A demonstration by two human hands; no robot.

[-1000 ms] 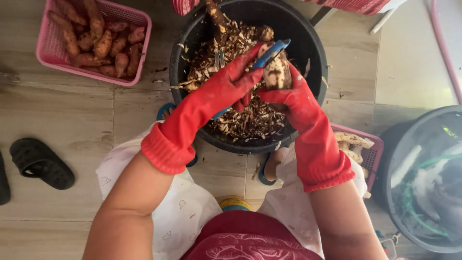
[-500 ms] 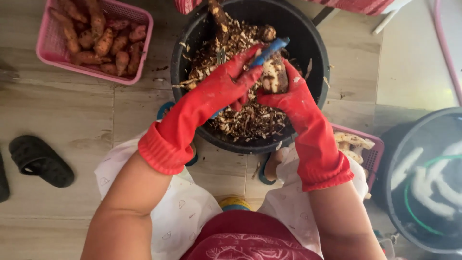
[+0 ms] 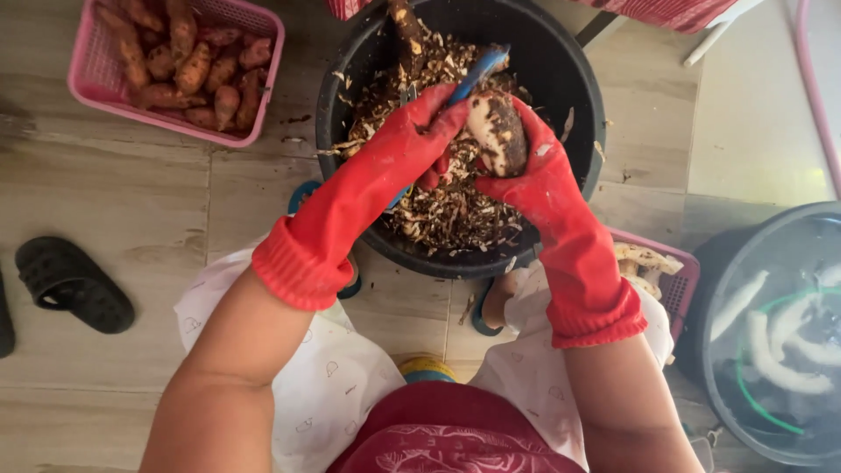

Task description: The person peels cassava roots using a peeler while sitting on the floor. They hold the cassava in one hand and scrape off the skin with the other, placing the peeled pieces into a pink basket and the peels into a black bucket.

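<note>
Over black tub [image 3: 561, 70], both hands in red rubber gloves. Left hand [image 3: 420, 140] clenched on blue-handled peeler [image 3: 477, 74], blade end hidden behind glove. Right hand [image 3: 526, 166] wrapped round half-peeled root [image 3: 495, 131], pale flesh up top, brown skin w/ dirt lower down. Root prob. firm, fairly heavy, slick where peeled; best gripped at unpeeled end, rougher there. Below hands, peelings [image 3: 447, 215] heaped in tub. Further out: pink basket [image 3: 263, 79] of unpeeled roots [image 3: 188, 66] upper left, peeled pieces [image 3: 788, 359] in water in dark bucket [image 3: 710, 289] at right, black sandal [image 3: 74, 285] on floor.
</note>
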